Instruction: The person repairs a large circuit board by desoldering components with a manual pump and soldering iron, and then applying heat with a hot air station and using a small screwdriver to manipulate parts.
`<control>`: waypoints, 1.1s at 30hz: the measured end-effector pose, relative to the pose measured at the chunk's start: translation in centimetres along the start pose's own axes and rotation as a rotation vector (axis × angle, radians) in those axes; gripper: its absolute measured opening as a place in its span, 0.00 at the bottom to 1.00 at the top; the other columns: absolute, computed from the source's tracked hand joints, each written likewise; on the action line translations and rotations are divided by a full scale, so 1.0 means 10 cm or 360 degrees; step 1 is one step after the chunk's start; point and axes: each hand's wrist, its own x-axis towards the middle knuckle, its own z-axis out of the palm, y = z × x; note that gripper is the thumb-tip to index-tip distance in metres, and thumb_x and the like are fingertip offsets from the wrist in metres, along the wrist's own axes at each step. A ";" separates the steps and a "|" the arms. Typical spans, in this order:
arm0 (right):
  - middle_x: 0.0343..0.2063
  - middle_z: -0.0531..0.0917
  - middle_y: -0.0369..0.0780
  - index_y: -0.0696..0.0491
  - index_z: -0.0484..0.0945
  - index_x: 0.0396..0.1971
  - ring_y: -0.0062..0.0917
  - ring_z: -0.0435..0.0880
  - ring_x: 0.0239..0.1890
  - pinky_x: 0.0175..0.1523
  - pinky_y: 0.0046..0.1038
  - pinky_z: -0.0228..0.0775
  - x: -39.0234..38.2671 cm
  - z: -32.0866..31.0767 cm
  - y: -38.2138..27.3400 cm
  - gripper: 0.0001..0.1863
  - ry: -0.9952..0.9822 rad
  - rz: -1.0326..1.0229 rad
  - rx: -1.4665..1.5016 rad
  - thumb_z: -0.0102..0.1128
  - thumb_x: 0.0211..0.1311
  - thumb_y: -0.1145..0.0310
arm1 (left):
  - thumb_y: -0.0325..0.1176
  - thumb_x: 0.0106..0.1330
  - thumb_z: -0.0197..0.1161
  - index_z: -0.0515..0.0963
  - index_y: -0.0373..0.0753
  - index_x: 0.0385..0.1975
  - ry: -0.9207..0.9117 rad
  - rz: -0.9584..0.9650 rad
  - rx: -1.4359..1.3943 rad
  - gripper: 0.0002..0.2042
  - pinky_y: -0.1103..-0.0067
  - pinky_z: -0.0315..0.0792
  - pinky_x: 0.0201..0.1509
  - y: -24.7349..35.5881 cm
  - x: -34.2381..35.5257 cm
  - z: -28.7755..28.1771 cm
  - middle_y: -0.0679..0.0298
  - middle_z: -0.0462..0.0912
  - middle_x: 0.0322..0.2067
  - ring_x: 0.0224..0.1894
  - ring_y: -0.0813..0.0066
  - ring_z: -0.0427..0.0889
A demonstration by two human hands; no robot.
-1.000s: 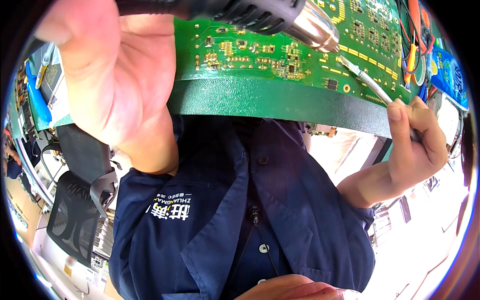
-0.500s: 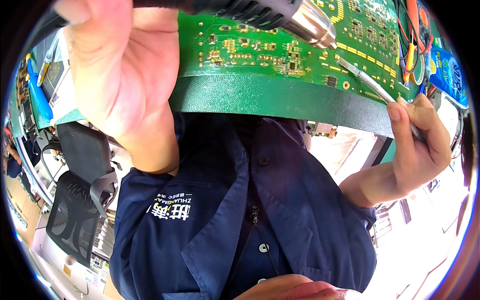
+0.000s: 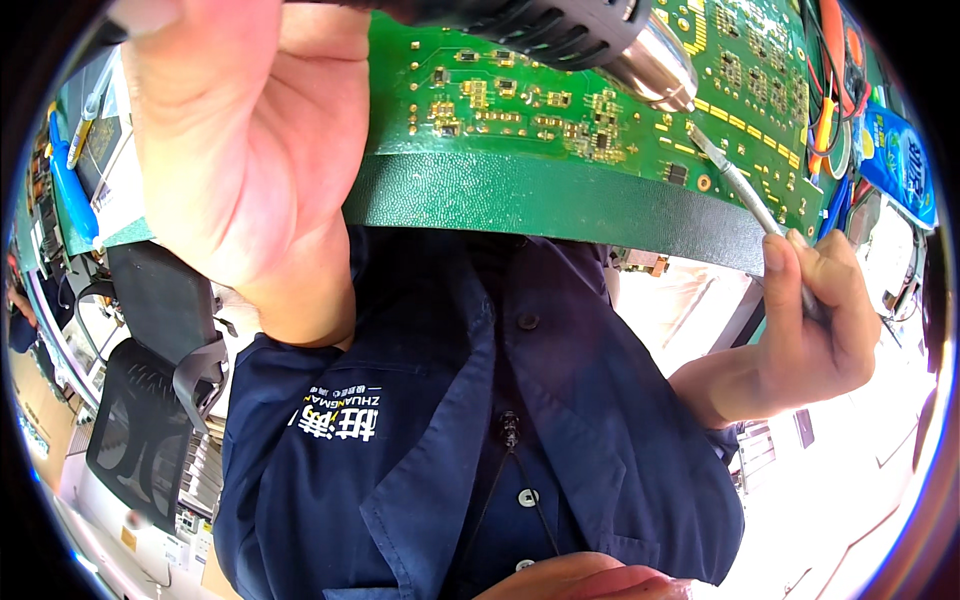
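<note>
My left hand (image 3: 250, 150) shows its palm and wrist at the upper left, closed on a black hot air gun (image 3: 520, 30); most of its fingers are cut off by the upper edge. The gun's metal nozzle (image 3: 655, 65) points down to the right over a green circuit board (image 3: 480, 150). From the right, my right hand (image 3: 820, 310) pinches a slim grey metal tool (image 3: 745, 190) with a flat, blade-like tip. That tip is at the board's surface just below the nozzle's mouth, by small gold pads; whether it touches cannot be made out.
The board lies on a green bench (image 3: 500, 195) with a rounded front edge. At the right are a blue packet (image 3: 895, 165), orange-handled tools (image 3: 825, 125) and cables. A blue-handled tool (image 3: 72, 190) lies at the left. Behind me stands a black chair (image 3: 150, 400).
The board and nozzle appear slightly further right and lower in view. My right hand has come lower and to the left, steepening the metal tool, whose tip stays near the nozzle.
</note>
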 end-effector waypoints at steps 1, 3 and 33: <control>0.15 0.73 0.39 0.64 0.75 0.19 0.20 0.64 0.18 0.25 0.22 0.49 -0.04 0.02 0.01 0.16 0.0025 -0.0023 -0.0030 0.76 0.33 0.90 | 0.53 0.72 0.59 0.71 0.41 0.67 -0.0005 -0.0010 0.0000 0.29 0.54 0.63 0.73 0.01 0.00 0.00 0.56 0.74 0.66 0.66 0.57 0.73; 0.15 0.75 0.40 0.64 0.76 0.20 0.18 0.64 0.17 0.24 0.19 0.52 -0.12 0.03 0.02 0.15 0.0035 0.0008 -0.0037 0.77 0.38 0.89 | 0.53 0.72 0.59 0.71 0.41 0.67 -0.0019 -0.0050 -0.0015 0.29 0.54 0.63 0.73 0.03 0.03 0.00 0.56 0.74 0.66 0.66 0.57 0.74; 0.16 0.79 0.41 0.63 0.78 0.22 0.18 0.71 0.17 0.24 0.19 0.63 -0.14 -0.04 -0.34 0.13 -0.0078 0.0198 -0.0314 0.77 0.46 0.86 | 0.48 0.75 0.57 0.70 0.41 0.65 0.0020 0.0131 0.0106 0.25 0.58 0.67 0.72 -0.18 -0.03 0.05 0.57 0.77 0.61 0.64 0.58 0.76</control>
